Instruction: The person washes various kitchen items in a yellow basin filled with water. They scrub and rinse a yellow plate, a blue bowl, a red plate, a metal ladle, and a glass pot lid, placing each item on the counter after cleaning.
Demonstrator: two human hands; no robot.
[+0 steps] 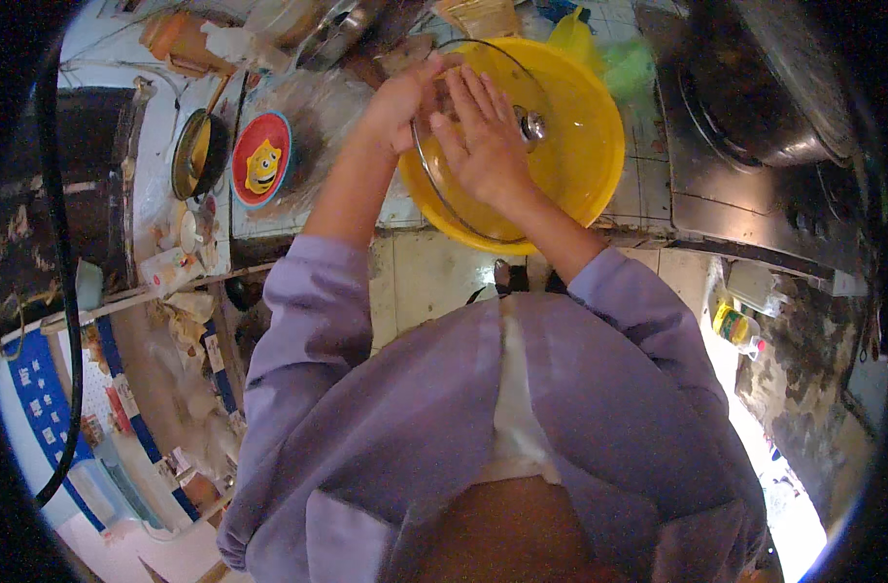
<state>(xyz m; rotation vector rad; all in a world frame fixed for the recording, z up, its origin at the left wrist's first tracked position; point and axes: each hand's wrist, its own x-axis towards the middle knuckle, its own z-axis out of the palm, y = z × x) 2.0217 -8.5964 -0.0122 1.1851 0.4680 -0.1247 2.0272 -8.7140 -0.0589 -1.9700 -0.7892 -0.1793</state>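
Note:
A large yellow plastic basin point(606, 164) sits at the counter's front edge. A clear glass pot lid point(451, 200) with a metal rim and a shiny knob point(533, 125) is held tilted over the basin. My left hand point(404, 102) grips the lid at its left edge, with the thumb and fingers around the rim. My right hand point(484, 142) lies over the lid to the left of the knob, its fingers extended and nearly together; whether they press on the glass cannot be told. Both sleeves are purple and pushed up the forearms.
A red bowl point(249, 157) with a cartoon face and a frying pan point(218, 164) stand on the left. Green and yellow plastic bags point(626, 69) lie behind the basin. On the right is a steel stove point(750, 211) bearing a large pot point(772, 138). An oil bottle point(735, 328) appears lower right.

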